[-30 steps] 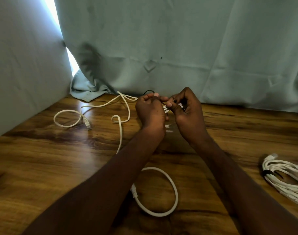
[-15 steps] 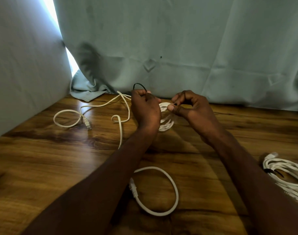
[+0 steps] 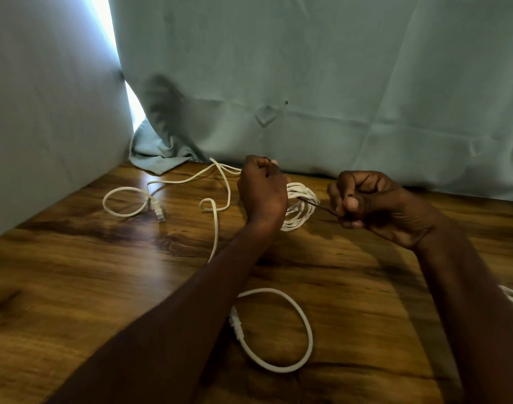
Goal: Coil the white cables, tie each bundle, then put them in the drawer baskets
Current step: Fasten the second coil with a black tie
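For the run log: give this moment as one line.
step: tying | left hand: grips coiled white cable bundle | right hand: pulls thin black tie taut

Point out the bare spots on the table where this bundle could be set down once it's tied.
Bare wood lies on the near left of the table, between the left forearm and the curtain, and on the right between the right forearm and the back drape. Crowded: the loose cable at far left and the small cable loop between the arms.

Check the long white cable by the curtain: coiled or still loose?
Loose. The long white flat cable lies spread in open bends over the wooden table, its clear plug free. Only the white cable bundle between the hands is coiled.
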